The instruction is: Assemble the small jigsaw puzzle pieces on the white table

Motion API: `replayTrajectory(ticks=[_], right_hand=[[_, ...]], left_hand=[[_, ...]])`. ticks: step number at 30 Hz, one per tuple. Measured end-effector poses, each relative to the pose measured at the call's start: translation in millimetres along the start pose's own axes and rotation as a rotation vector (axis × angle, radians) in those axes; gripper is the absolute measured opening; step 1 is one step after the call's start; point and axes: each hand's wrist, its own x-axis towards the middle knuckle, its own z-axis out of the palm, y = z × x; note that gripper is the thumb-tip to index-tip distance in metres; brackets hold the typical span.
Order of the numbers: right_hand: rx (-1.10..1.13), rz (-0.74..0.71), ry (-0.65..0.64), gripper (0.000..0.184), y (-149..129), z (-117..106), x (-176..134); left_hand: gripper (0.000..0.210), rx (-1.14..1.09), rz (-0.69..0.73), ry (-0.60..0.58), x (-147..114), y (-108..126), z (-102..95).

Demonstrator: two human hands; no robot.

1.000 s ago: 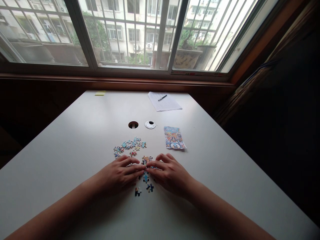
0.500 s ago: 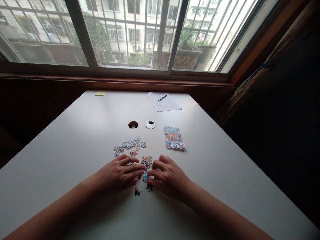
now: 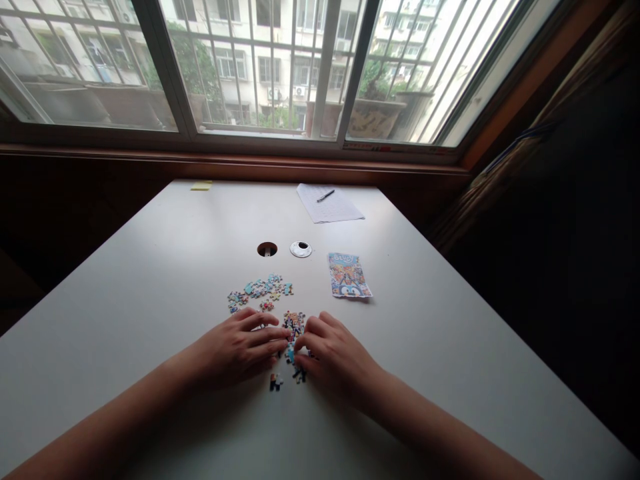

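Observation:
My left hand (image 3: 243, 347) rests on the table with its fingers stretched out, fingertips touching the left side of a partly joined jigsaw puzzle (image 3: 294, 322). Opposite it, my right hand (image 3: 336, 357) has its fingers curled, thumb and index finger closed in at a light blue jigsaw piece (image 3: 291, 353). Both hands hide parts of the puzzle. Close below my fingers lie a dark jigsaw piece (image 3: 300, 376) and, apart from it, a piece in black, white and orange (image 3: 276, 382). Beyond my left hand a small red-toned cluster of pieces (image 3: 267, 306) shows.
Loose jigsaw pieces (image 3: 265, 287) spread beyond my left hand. A colourful picture sheet (image 3: 349, 275) lies to the right. Farther back are a round hole (image 3: 267, 249), its metal cover (image 3: 301, 249), paper (image 3: 325, 208) with a pen (image 3: 326, 196), and yellow notes (image 3: 201, 186).
My right hand's fingers have curled in slightly, with the thumb nearer the index finger. My left hand stays almost still, and the loose pieces have not moved.

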Motion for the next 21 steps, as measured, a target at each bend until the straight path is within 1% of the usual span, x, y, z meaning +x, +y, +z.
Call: replayTrajectory(ticks=[9,11,14,21], right_hand=[[-0.006,-0.015,0.052,0.002,2.3,7.0,-2.1],[-0.014,-0.019,0.063,0.003,2.7,8.7,-2.2],[-0.019,-0.018,0.060,0.001,2.9,9.3,-1.9],[-0.032,-0.038,0.032,0.003,1.8,4.8,-1.1]], left_hand=[[0.033,0.006,0.010,0.001,-1.1,-0.8,0.7],[0.032,0.012,0.018,-0.004,-1.2,-1.4,1.0],[0.032,0.013,0.015,-0.006,-1.2,-1.5,0.6],[0.033,-0.001,0.007,0.007,-1.4,-0.9,0.9]])
